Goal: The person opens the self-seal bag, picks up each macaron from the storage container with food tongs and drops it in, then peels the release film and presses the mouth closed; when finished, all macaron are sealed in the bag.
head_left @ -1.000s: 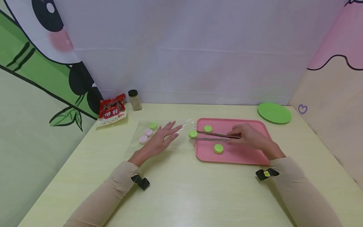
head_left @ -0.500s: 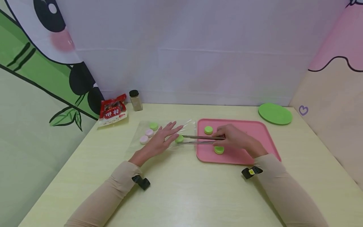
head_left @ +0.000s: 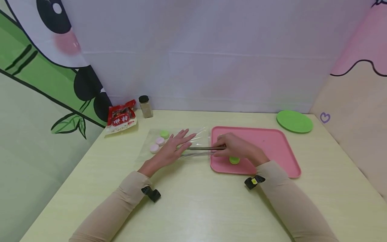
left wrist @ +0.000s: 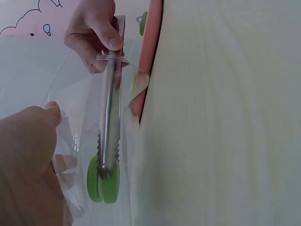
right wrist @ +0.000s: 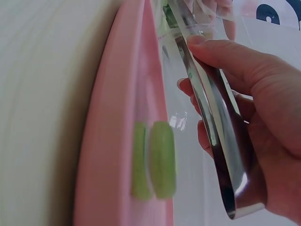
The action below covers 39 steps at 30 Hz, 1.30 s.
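My right hand (head_left: pixel 239 148) grips a pair of metal tongs (right wrist: pixel 211 103) near the middle of their length. The serrated tips hold a green macaron (left wrist: pixel 95 181) inside the clear plastic bag (left wrist: pixel 124 136), the tongs passing through its opening. Fingers straight and spread, my left hand (head_left: pixel 169 149) rests on the bag, hiding most of that macaron in the head view. Left of this hand, another green macaron (head_left: pixel 164 134) and two pale pink macarons (head_left: pixel 157 145) lie in the bag. One green macaron (right wrist: pixel 163 160) sits on the pink tray (head_left: pixel 282 151), partly below my right hand.
A red snack packet (head_left: pixel 121 117) and a small black-lidded jar (head_left: pixel 146 107) stand at the back left of the table (head_left: pixel 193 201). At the back right lies a green plate (head_left: pixel 294 121). Printed cloth walls close in the table's back and sides.
My right hand has moved left with the tongs, carrying the green macaron from the tray's left edge into the bag. The left hand stays in place.
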Motion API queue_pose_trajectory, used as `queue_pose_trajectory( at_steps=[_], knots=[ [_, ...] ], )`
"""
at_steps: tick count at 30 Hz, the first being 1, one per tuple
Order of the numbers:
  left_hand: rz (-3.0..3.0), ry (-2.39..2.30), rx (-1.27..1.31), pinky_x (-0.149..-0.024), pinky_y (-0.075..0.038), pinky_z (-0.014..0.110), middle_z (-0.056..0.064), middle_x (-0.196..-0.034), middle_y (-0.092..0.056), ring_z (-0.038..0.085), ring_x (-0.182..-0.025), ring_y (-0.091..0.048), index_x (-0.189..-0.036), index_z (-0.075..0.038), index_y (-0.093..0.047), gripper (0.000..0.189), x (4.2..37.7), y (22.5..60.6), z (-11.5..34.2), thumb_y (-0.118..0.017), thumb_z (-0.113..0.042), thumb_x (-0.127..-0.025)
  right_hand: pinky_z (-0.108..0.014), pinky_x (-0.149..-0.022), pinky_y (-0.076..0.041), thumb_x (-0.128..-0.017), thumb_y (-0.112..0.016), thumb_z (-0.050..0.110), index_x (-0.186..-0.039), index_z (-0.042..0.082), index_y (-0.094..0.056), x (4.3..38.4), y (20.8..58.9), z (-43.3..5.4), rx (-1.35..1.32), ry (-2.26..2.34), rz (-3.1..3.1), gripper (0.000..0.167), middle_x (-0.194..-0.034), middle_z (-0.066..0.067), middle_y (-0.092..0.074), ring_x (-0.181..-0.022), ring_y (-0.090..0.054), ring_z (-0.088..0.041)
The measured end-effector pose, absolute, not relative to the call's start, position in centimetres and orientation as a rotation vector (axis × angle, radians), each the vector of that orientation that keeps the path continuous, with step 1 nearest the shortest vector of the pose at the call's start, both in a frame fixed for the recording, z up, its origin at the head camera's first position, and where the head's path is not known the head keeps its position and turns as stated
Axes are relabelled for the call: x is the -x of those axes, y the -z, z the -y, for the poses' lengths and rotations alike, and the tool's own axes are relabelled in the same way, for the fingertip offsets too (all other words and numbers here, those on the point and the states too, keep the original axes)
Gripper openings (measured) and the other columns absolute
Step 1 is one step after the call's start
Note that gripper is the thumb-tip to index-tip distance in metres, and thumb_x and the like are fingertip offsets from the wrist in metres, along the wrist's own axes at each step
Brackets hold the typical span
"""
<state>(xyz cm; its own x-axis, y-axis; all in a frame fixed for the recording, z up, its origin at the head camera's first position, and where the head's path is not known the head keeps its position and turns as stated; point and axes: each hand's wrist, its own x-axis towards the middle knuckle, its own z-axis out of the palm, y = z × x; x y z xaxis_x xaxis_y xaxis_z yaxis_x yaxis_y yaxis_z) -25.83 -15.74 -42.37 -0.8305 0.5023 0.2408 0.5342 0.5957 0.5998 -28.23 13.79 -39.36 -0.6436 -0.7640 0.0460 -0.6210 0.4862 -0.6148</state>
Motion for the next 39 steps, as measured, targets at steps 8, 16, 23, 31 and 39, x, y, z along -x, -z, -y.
queue_pose_trajectory(
  at_steps=[8,16,23,31,39],
  knots=[
    [2.768,1.065,0.907,-0.117,-0.004,0.062,0.009,-0.163,-0.025,0.028,-0.152,-0.013,-0.153,-0.024,-0.045,0.048,25.7,42.2,15.9,-0.046,-0.039,-0.107,-0.025,-0.072,-0.055,-0.092,-0.075,0.018,-0.114,0.003,-0.075,28.8,39.4,-11.8,1.275,0.847,-2.484,0.027,-0.094,0.002,-0.072,-0.081,-0.062,-0.012],
    [2.764,1.061,0.922,-0.117,-0.003,0.062,0.009,-0.163,-0.025,0.03,-0.152,-0.013,-0.152,-0.024,-0.046,0.047,25.7,42.1,15.6,-0.046,-0.038,-0.107,-0.03,-0.077,-0.053,-0.094,-0.074,0.023,-0.123,0.005,-0.072,29.0,39.4,-10.5,1.182,0.811,-2.509,0.035,-0.097,0.006,-0.064,-0.086,-0.058,-0.014],
    [2.758,1.062,0.928,-0.117,-0.003,0.063,0.008,-0.163,-0.025,0.029,-0.152,-0.014,-0.152,-0.025,-0.047,0.046,25.7,42.1,15.6,-0.046,-0.038,-0.107,-0.029,-0.08,-0.052,-0.094,-0.073,0.026,-0.124,0.007,-0.072,29.6,39.5,-9.2,1.202,0.743,-2.539,0.035,-0.101,0.003,-0.065,-0.089,-0.059,-0.013],
    [2.774,1.024,0.943,-0.116,-0.003,0.066,0.01,-0.163,-0.024,0.031,-0.152,-0.014,-0.152,-0.023,-0.046,0.047,25.8,42.0,15.8,-0.046,-0.038,-0.107,-0.025,-0.075,-0.052,-0.091,-0.076,0.017,-0.114,0.004,-0.076,29.9,39.8,-7.3,1.407,0.762,-2.444,0.027,-0.094,0.001,-0.07,-0.081,-0.058,-0.011],
    [2.755,0.995,0.98,-0.115,-0.003,0.067,0.013,-0.163,-0.025,0.032,-0.152,-0.014,-0.15,-0.021,-0.05,0.044,25.6,42.1,15.8,-0.048,-0.033,-0.107,-0.023,-0.066,-0.05,-0.09,-0.077,0.019,-0.109,0.004,-0.076,29.9,40.4,-5.9,1.329,0.804,-2.411,0.025,-0.09,0.001,-0.072,-0.07,-0.058,-0.011]
  ],
)
